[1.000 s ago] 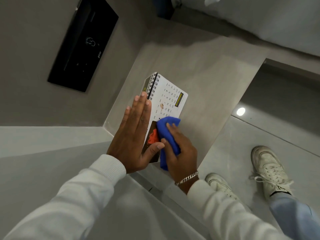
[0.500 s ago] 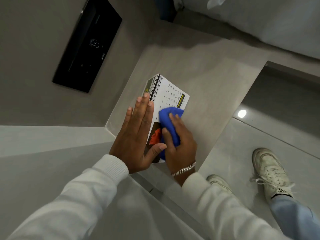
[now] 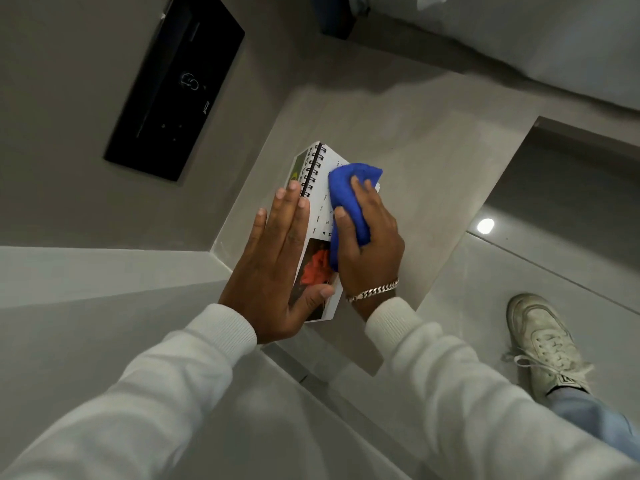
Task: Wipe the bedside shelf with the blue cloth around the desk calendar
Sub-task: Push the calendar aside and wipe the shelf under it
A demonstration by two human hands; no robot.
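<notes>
Change: I see the blue cloth [image 3: 353, 206] now near the desk calendar's [image 3: 320, 216] spiral-bound top; a second ago it sat lower, by the orange picture.
Meaning: I judge I am wiping the calendar's face; the bedside shelf [image 3: 433, 161] around it is still to do.
Right hand [image 3: 370, 247]: fingers curled tight on the bunched cloth, pressing it onto the calendar.
Left hand [image 3: 277, 268]: flat and open, palm against the calendar's wall-side face, thumb hooked over its near edge, steadying it.
Calendar: stands on the shelf, close to the wall corner.
Surface: grey, matte, bare beyond the calendar.
Room: black wall panel [image 3: 173, 88] left of the calendar; glossy floor and white shoe [image 3: 543, 344] to its right; pale bedding beyond it.
</notes>
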